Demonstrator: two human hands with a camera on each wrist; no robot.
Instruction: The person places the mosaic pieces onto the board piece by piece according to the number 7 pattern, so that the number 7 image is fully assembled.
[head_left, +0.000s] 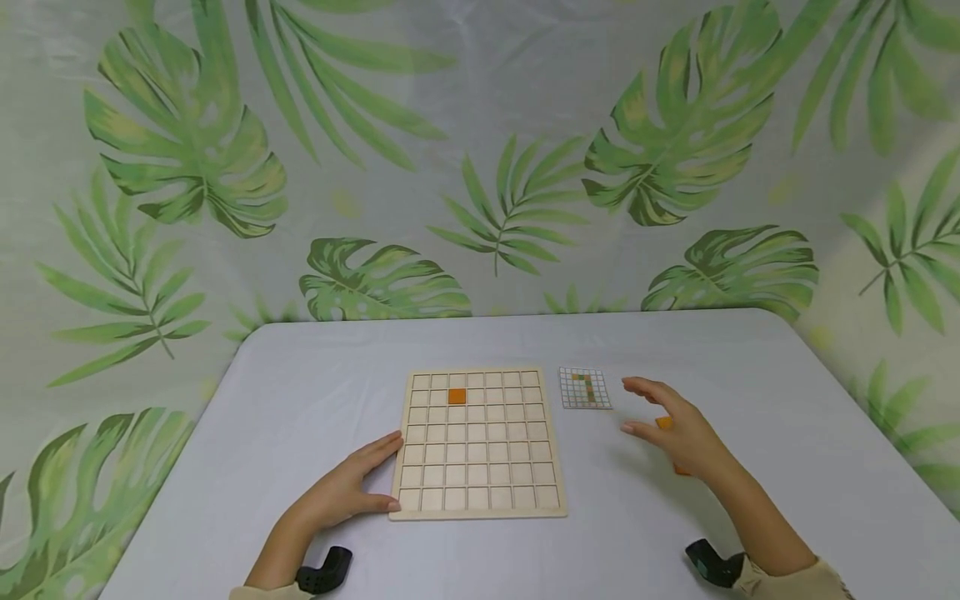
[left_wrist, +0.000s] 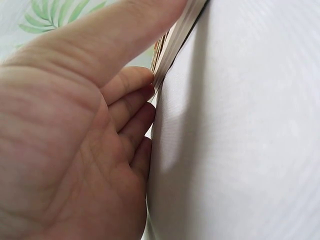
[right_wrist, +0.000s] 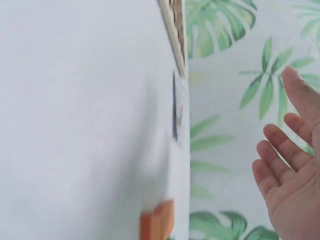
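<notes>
A square wooden grid board [head_left: 480, 515] lies on the table, with one orange tile [head_left: 457, 397] in a cell of its second row from the back. Along the board's left edge rests my left hand [head_left: 341, 492], thumb and fingers spread and touching the rim; in the left wrist view the fingers [left_wrist: 130, 107] lie fairly straight beside the board's side. My right hand [head_left: 686, 433] is in the air on the right, thumb and fingers apart, holding nothing. Beneath it, partly hidden, are orange blocks [head_left: 664, 422], also visible blurred as an orange block [right_wrist: 159, 220] in the right wrist view.
Just right of the board lies a small grid card [head_left: 585, 389] with a pattern of coloured squares. A white cloth [head_left: 315, 375] covers the table. Behind it hangs a leaf-patterned curtain [head_left: 525, 83]. Black wrist devices [head_left: 325, 571] sit below both hands.
</notes>
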